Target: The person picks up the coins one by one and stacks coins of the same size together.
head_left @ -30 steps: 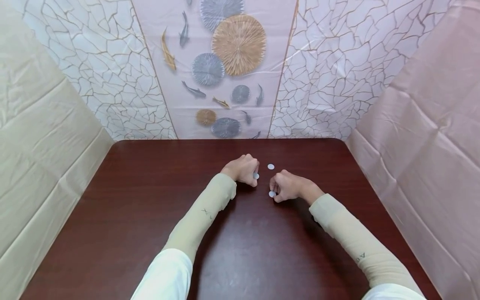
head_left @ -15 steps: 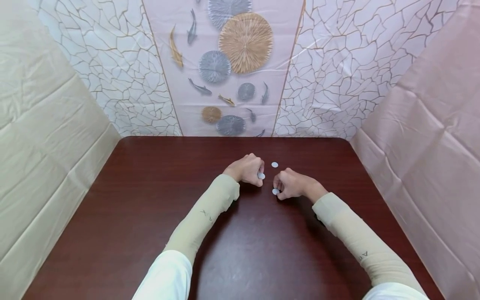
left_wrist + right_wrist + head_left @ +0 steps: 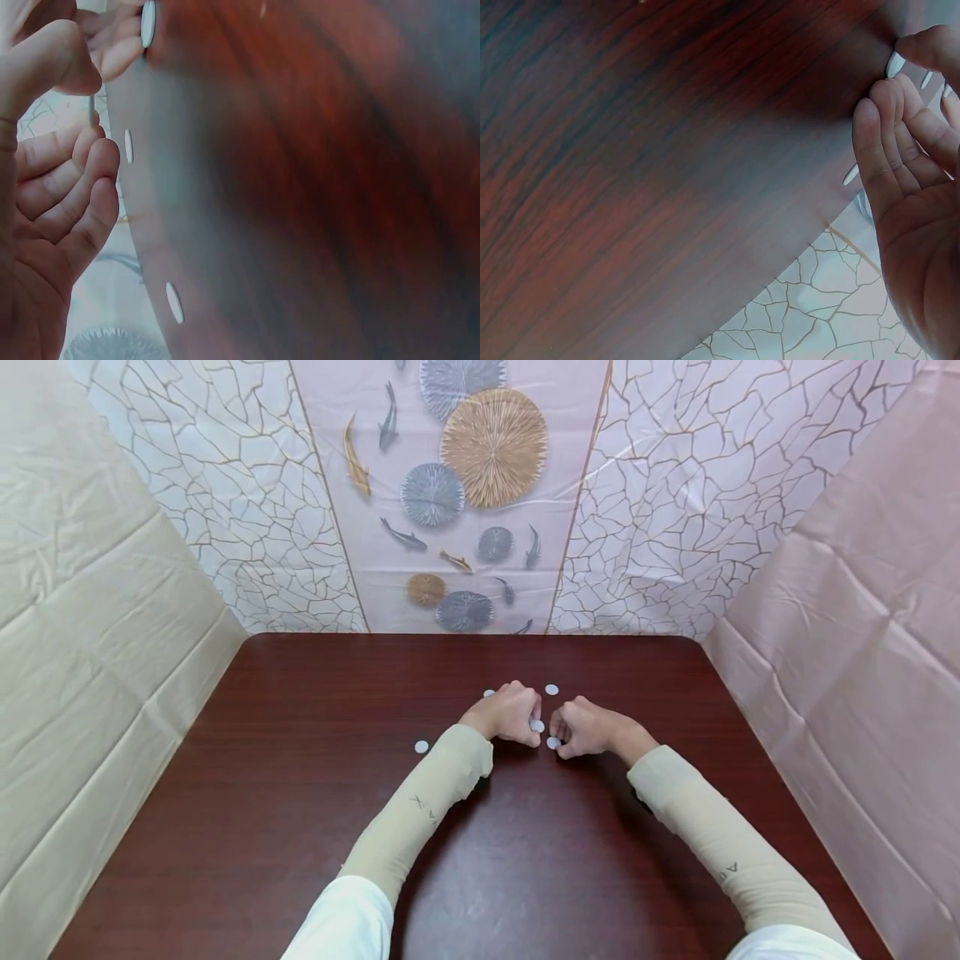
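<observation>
In the head view my left hand [image 3: 510,713] pinches a small white disc [image 3: 537,726] between thumb and fingers. The left wrist view shows this disc [image 3: 92,111] edge-on, raised off the table. Just to its right, my right hand [image 3: 581,728] has thumb and fingertips around another white disc [image 3: 553,742]. In the right wrist view that disc [image 3: 895,64] sits at the table surface, gripped by thumb and index finger. The two hands are close together, knuckles up.
A white disc [image 3: 552,690] lies beyond the hands. Another disc [image 3: 489,693] is partly covered by my left hand, and a third [image 3: 422,747] lies left of my left forearm. The dark red-brown table [image 3: 315,827] ends at a patterned backdrop [image 3: 255,527].
My left hand has moved right and slightly nearer with its disc, closing on the right hand. Two discs behind the left hand and forearm now show. My right hand stays put.
</observation>
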The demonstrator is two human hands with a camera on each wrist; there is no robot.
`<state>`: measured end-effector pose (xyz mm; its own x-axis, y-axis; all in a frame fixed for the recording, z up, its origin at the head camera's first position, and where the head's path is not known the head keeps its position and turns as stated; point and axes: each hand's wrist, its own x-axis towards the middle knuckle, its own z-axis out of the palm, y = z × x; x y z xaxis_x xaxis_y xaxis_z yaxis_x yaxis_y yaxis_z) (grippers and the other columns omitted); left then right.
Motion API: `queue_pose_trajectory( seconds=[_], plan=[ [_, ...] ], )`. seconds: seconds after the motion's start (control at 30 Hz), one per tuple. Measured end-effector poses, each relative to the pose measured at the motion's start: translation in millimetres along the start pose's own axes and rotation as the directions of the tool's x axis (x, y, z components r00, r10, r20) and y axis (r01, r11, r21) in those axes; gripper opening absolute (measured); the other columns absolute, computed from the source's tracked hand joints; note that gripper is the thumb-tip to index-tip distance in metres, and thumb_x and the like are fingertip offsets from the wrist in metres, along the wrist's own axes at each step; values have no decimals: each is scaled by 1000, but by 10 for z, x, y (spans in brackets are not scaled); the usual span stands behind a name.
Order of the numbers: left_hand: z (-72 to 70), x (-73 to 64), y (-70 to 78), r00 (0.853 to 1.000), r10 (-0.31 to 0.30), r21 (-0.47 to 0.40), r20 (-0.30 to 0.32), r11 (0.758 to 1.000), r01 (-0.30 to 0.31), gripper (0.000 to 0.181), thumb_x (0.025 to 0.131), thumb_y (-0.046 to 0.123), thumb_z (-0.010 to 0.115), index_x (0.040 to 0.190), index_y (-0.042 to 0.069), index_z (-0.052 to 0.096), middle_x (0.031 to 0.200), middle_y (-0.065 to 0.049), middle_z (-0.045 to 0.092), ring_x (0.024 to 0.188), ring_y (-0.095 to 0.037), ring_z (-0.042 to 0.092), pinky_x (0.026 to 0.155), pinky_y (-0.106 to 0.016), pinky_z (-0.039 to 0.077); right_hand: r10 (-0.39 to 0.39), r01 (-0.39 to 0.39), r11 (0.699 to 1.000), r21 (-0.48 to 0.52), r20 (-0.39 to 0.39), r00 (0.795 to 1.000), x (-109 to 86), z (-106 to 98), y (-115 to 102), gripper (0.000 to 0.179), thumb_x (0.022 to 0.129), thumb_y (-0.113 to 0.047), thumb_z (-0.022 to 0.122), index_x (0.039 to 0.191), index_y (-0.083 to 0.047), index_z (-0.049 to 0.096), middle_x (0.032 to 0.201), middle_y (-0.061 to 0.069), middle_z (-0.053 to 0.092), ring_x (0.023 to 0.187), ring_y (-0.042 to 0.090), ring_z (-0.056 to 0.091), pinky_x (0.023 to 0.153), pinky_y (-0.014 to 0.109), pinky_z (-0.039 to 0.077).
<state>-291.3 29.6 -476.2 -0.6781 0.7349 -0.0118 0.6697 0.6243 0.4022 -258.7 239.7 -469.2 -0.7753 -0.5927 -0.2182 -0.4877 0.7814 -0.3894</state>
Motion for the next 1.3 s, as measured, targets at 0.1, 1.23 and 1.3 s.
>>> queue_pose_trajectory(
  seconds=[0.1, 1.23, 1.3],
  plan=[
    [54, 10, 37, 1000, 0, 3, -3, 1000, 0, 18, 79, 27, 81, 89, 16, 70, 80, 6, 69, 71, -13, 64, 67, -23, 51, -10, 10, 1000, -1, -8, 1000, 2, 13, 19, 16, 82, -15, 85, 94, -12, 75, 88, -4, 74, 80, 6, 68, 77, 27, 60],
    [306, 57, 215, 999, -20, -3, -35, 1000, 20, 22, 78, 26, 83, 76, 17, 64, 67, 9, 59, 62, -7, 55, 59, -19, 44, -42, 47, 997, 63, -82, 996, -57, 35, 50, 19, 76, -8, 85, 93, -8, 76, 86, 0, 76, 78, 8, 71, 72, 24, 59],
    [311, 57, 224, 999, -27, 1, -36, 1000, 27, 22, 78, 27, 84, 76, 17, 65, 67, 9, 59, 63, -8, 56, 59, -20, 45, -46, 51, 997, 58, -82, 996, -54, 44, 63, 19, 76, -8, 85, 93, -9, 76, 85, -1, 76, 78, 7, 71, 72, 24, 59]
  ],
)
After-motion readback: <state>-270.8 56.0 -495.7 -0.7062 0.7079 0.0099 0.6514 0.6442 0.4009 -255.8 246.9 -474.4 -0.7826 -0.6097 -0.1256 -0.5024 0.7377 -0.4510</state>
